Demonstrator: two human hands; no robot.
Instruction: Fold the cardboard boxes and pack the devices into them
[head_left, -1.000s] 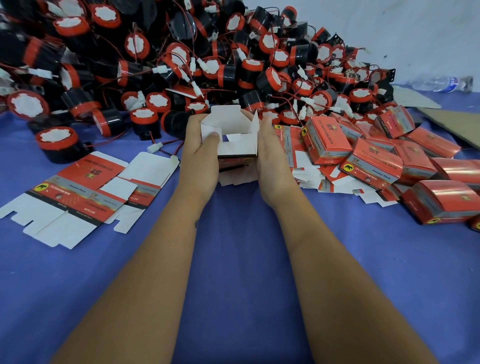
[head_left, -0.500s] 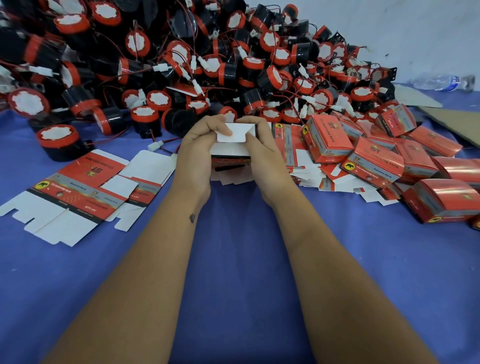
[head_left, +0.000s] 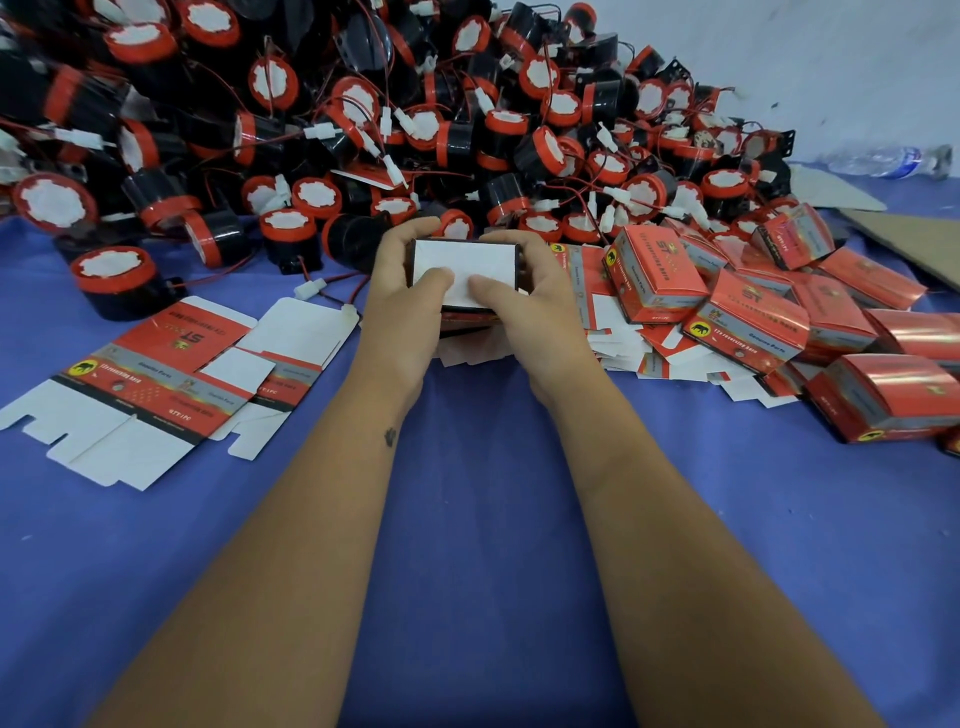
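Note:
A small cardboard box (head_left: 467, 262) is held between both hands above the blue table, its white flap side facing me. My left hand (head_left: 402, 301) grips its left side with the thumb pressing on the white flap. My right hand (head_left: 535, 306) grips the right side, thumb on the flap too. Behind the box rises a big heap of black and red round devices (head_left: 363, 130) with red wires and white plugs. Flat unfolded box blanks (head_left: 150, 374) lie at the left.
Several folded red boxes (head_left: 753, 322) are piled at the right on loose white blanks. A brown cardboard sheet (head_left: 914, 239) and a plastic bottle (head_left: 888, 158) lie at the far right. The blue tablecloth (head_left: 483, 519) stretches toward me under my forearms.
The box's white flaps stood open a second ago; they are now folded down flat under both thumbs. The hands have stayed in about the same place.

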